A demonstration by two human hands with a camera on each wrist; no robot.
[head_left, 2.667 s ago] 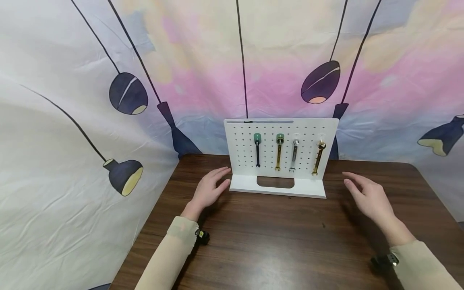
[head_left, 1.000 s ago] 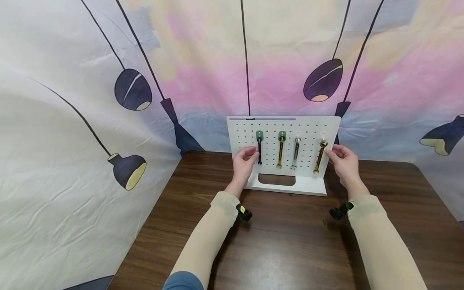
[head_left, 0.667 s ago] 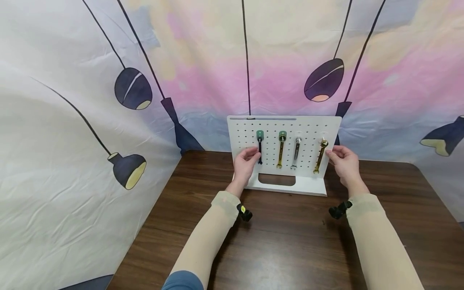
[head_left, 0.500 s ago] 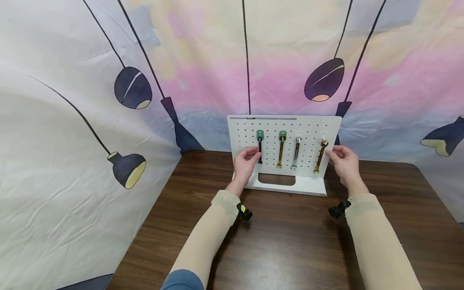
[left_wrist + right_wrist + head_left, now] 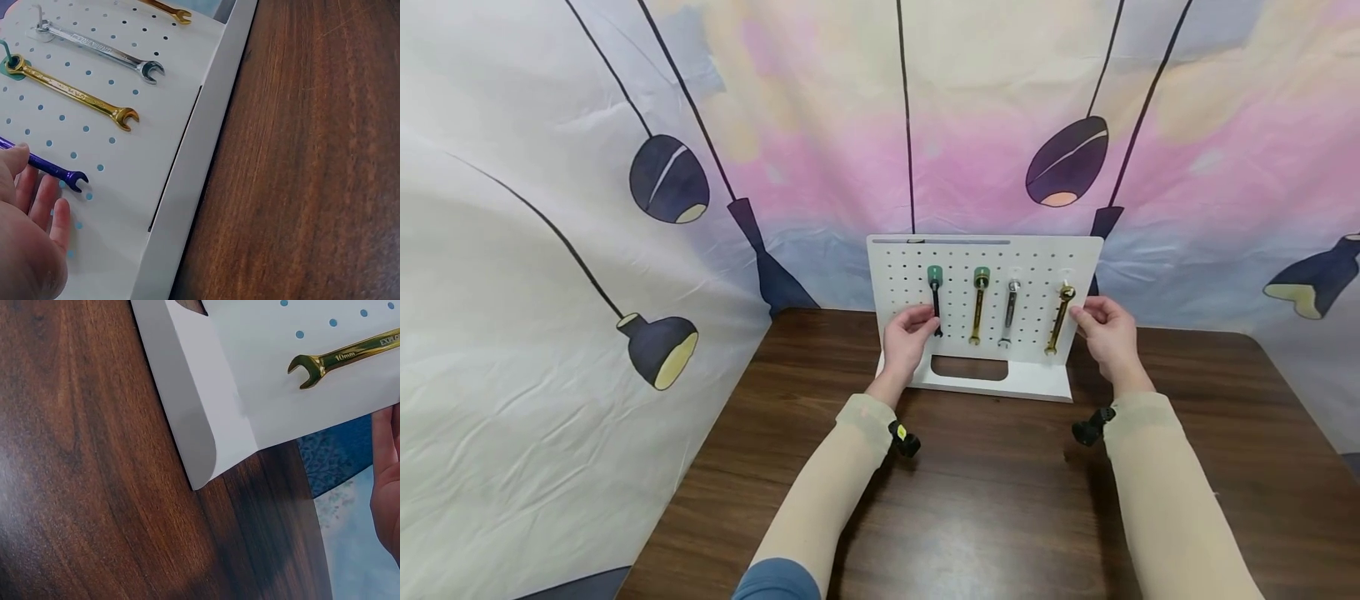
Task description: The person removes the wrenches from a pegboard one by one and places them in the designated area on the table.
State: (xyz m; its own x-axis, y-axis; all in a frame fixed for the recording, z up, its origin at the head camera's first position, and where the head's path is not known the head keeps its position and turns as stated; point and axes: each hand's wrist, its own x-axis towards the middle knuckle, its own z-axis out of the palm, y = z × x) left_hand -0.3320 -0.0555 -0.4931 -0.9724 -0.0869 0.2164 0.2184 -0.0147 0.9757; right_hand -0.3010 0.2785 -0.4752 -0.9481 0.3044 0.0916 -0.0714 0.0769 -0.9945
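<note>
A white pegboard stand (image 5: 1037,382) stands upright on the table with a row of combination wrenches hung on its pegs. My left hand (image 5: 904,346) pinches the leftmost, a dark purple wrench (image 5: 56,170), between thumb and fingers near its lower end; its open jaw pokes out past the fingers. To its right hang a gold wrench (image 5: 977,315), a silver wrench (image 5: 1009,310) and another gold wrench (image 5: 347,356) marked 10mm. My right hand (image 5: 1105,337) grips the board's right edge beside that last wrench, thumb in front and other fingers behind, partly hidden.
The stand rests on a dark wooden table (image 5: 985,492), near its back edge. A cutout opens in the stand's base. Behind hangs a fabric backdrop (image 5: 820,100) printed with lamps. Wrist cameras (image 5: 904,439) sit on both arms.
From either side of the stand, both hands have come inward: the left to the purple wrench, the right to the board's right edge. Over the last second they hold nearly still.
</note>
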